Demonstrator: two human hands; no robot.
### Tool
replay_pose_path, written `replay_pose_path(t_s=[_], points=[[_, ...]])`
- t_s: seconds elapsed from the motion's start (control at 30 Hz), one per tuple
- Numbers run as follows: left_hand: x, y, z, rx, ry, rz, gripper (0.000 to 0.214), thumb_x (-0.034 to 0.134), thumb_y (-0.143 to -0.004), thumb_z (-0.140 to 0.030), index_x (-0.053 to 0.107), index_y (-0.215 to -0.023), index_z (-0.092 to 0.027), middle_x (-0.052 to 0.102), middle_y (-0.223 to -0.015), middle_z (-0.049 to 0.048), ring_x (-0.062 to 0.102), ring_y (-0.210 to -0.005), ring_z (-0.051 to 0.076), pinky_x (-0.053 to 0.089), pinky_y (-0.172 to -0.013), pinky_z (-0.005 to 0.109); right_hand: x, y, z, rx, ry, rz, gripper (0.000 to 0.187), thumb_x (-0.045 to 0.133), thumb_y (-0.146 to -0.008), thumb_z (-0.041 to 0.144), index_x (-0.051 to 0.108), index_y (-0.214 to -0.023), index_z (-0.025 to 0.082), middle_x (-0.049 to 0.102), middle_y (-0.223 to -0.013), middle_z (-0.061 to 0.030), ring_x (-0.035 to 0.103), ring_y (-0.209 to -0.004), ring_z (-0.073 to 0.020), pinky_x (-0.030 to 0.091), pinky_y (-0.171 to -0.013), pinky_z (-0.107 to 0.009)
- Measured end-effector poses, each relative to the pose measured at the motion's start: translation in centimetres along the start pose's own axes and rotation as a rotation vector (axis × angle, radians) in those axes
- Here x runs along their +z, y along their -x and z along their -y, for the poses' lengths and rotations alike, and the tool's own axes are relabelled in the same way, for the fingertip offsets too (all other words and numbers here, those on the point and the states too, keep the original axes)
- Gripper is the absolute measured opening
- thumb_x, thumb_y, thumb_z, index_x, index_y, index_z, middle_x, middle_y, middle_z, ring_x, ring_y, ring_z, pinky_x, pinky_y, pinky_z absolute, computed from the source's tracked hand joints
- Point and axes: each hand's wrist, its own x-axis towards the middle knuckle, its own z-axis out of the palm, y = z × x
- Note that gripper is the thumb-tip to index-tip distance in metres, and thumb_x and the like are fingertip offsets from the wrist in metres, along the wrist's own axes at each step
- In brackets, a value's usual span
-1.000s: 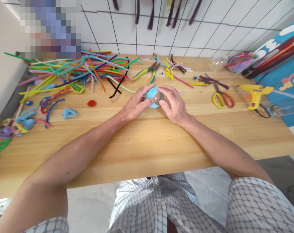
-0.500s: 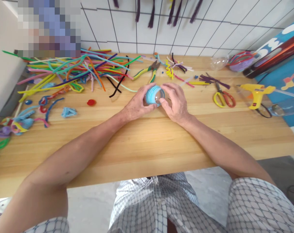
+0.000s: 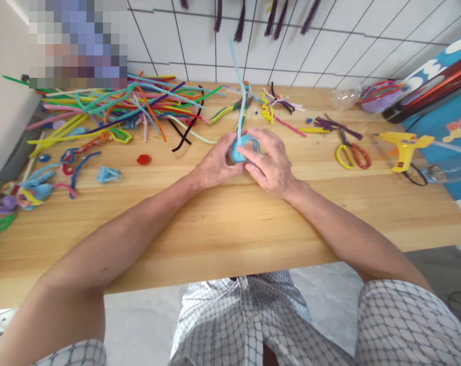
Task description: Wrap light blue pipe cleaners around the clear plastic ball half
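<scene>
Between my hands sits a clear plastic piece wound round with light-blue pipe cleaner (image 3: 236, 154), its coils stacked in rings. A loose light-blue end of that pipe cleaner (image 3: 240, 109) stands up from the coils and points towards the wall. My left hand (image 3: 217, 161) is curled round the left side of the wound piece. On the other side my right hand (image 3: 271, 161) wraps over it, with fingertips pressing on the front of the coils near the base of the loose end. The fingers partly hide the plastic.
Many coloured pipe cleaners (image 3: 119, 109) lie heaped at the back left. Green-and-yellow pliers (image 3: 224, 112) lie behind my hands. To the right are scissors (image 3: 352, 155), a yellow glue gun (image 3: 403, 148) and a clear plastic ball (image 3: 344, 97). A red piece (image 3: 144, 159) lies left.
The light-blue loose end now stands up from the coils, where it did not show before. My right fingers have moved left over the front of the wound piece.
</scene>
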Motion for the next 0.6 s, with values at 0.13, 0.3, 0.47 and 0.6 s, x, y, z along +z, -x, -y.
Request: replay_pose_path(t_s=[0.13, 0.3, 0.47, 0.6], points=[[-0.52, 0.14, -0.4, 0.022, -0.083, 0.045, 0.088, 0.073, -0.094, -0.08, 0.051, -0.161, -0.028, 0.058, -0.166, 0.0146, 0.056, -0.155, 0.039, 0.045, -0.133, 0.062, -0.09, -0.02, 0.1, -0.017, 0.037, 0.019, 0.052, 0.042, -0.114, 0.058, 0.056, -0.161, 0.041, 0.046, -0.177, -0.0042, 0.045, -0.164, -0.0393, 0.039, -0.134, -0.075], [-0.94, 0.62, -0.5, -0.023, -0.102, 0.011, 0.093, 0.069, -0.096, -0.08, 0.044, -0.166, -0.025, 0.055, -0.167, 0.0172, 0.057, -0.154, 0.038, 0.047, -0.131, 0.057, -0.31, 0.43, -0.6, 0.02, -0.05, -0.046, 0.058, 0.048, -0.112, 0.054, 0.049, -0.167, 0.036, 0.052, -0.171, -0.0099, 0.052, -0.158, -0.041, 0.043, -0.13, -0.076], [-0.76, 0.83, -0.4, -0.049, -0.102, 0.004, 0.09, 0.063, -0.099, -0.083, 0.046, -0.164, -0.024, 0.059, -0.162, 0.0181, 0.06, -0.149, 0.039, 0.049, -0.128, 0.058, -0.18, 0.41, -0.41, 0.034, -0.07, -0.046, 0.058, 0.053, -0.111, 0.047, 0.048, -0.167, 0.033, 0.055, -0.168, -0.0122, 0.055, -0.155, -0.0386, 0.051, -0.127, -0.07], [-0.69, 0.64, -0.79, -0.032, -0.143, 0.034, 0.096, 0.068, -0.095, -0.084, 0.045, -0.164, -0.02, 0.06, -0.159, 0.0203, 0.061, -0.148, 0.037, 0.049, -0.128, 0.055, -0.17, 0.32, -0.18, 0.065, -0.062, -0.009, 0.062, 0.058, -0.108, 0.046, 0.047, -0.167, 0.033, 0.054, -0.169, -0.0117, 0.053, -0.157, -0.0397, 0.05, -0.127, -0.07]])
